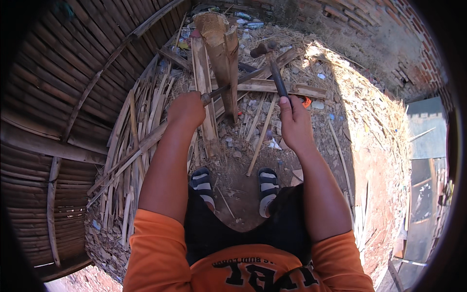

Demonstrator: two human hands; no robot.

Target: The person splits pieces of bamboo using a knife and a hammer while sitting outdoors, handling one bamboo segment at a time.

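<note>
My left hand [187, 109] is closed round the handle of a machete [250, 75]. Its blade points away to the right and crosses a thick piece of bamboo [216, 48], which stands upright and is split lengthwise; how deep the blade sits in it I cannot tell. In my right hand [296, 121] is a hammer [277, 78] with a dark handle, gripped low. The rusty hammer head is raised above and right of the blade, apart from it. Just left of the bamboo leans a long split piece of wood [200, 73].
Timber pieces [277, 86] lie crossed behind the bamboo. Many long strips [138, 121] are heaped at left, beside a slatted wall [63, 82]. A brick wall [389, 39] stands at far right. Loose sticks, shavings and litter cover the ground round my sandalled feet [267, 187].
</note>
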